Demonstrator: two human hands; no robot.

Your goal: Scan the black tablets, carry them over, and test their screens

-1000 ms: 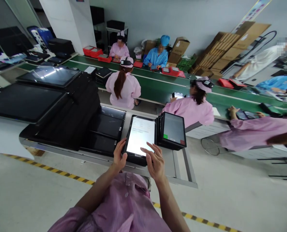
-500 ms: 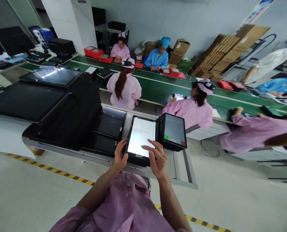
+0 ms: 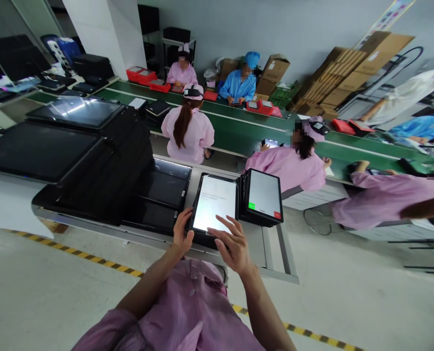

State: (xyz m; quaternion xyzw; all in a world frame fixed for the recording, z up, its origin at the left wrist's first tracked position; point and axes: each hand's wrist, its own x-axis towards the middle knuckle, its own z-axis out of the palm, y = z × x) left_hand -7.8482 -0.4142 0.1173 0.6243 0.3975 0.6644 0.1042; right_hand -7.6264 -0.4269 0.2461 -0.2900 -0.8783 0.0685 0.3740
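A black tablet [image 3: 217,202] with a lit white screen is tilted up on the metal table [image 3: 275,248] in front of me. My left hand [image 3: 182,234] grips its lower left edge, thumb on the bezel. My right hand [image 3: 233,243] hovers over the screen's lower right part, fingers spread, fingertips at the glass. A second lit tablet [image 3: 263,196] with a green and a red button leans upright just to the right, in front of others stacked behind it.
Stacks of dark tablets [image 3: 165,187] and large black screens [image 3: 37,151] fill the table's left side. Several seated people in pink and blue coats work along a green conveyor [image 3: 238,129] beyond. Cardboard boxes [image 3: 333,73] line the back wall. Yellow-black tape [image 3: 92,263] marks the floor.
My right hand has slid down and slightly left over the screen's lower edge. The left hand keeps its grip. The view shifted slightly.
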